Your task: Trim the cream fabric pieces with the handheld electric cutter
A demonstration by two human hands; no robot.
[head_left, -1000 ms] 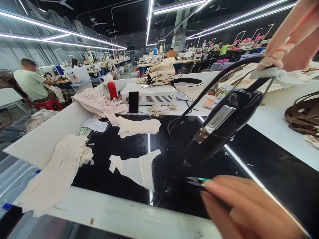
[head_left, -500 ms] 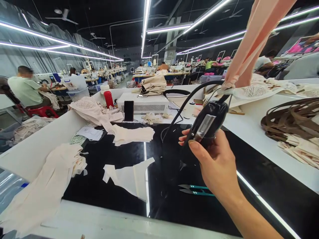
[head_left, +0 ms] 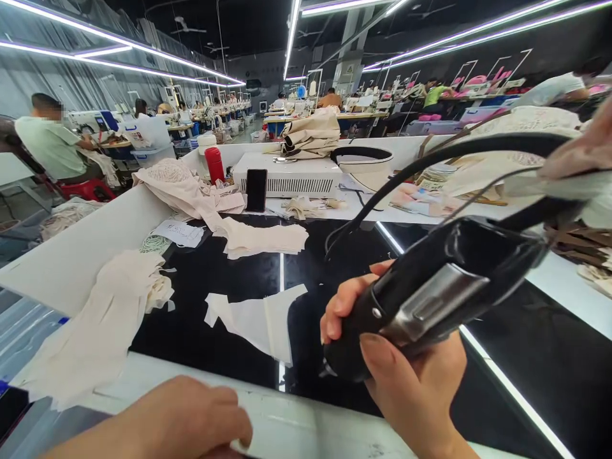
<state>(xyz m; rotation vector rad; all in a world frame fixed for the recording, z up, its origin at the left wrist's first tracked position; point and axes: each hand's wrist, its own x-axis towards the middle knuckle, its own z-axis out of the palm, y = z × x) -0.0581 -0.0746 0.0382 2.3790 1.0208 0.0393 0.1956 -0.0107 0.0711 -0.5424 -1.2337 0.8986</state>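
My right hand (head_left: 406,382) is wrapped round a black corded hand tool (head_left: 430,299), its metal plate facing up and its small tip pointing down to the left. A thick black cable (head_left: 430,162) runs from its upper end, where a blurred pink strap (head_left: 581,150) is tied. Low at the table's front edge, my left hand (head_left: 191,414) has its fingers curled; what they hold, if anything, is hidden. Between and beyond the hands, a cut white fabric piece (head_left: 261,322) lies flat on the glossy black tabletop (head_left: 191,344).
Stacked cream fabric pieces (head_left: 262,237) lie farther back, with more cream fabric (head_left: 95,325) over the left edge. A phone (head_left: 256,190) leans on a white vented box (head_left: 287,175), near a red bottle (head_left: 215,164). A seated person (head_left: 57,140) works at the far left.
The tool has come closer and lower in my right hand, tilting more to the side. My left hand has entered at the lower left. The thread snips beside my right hand are now hidden.
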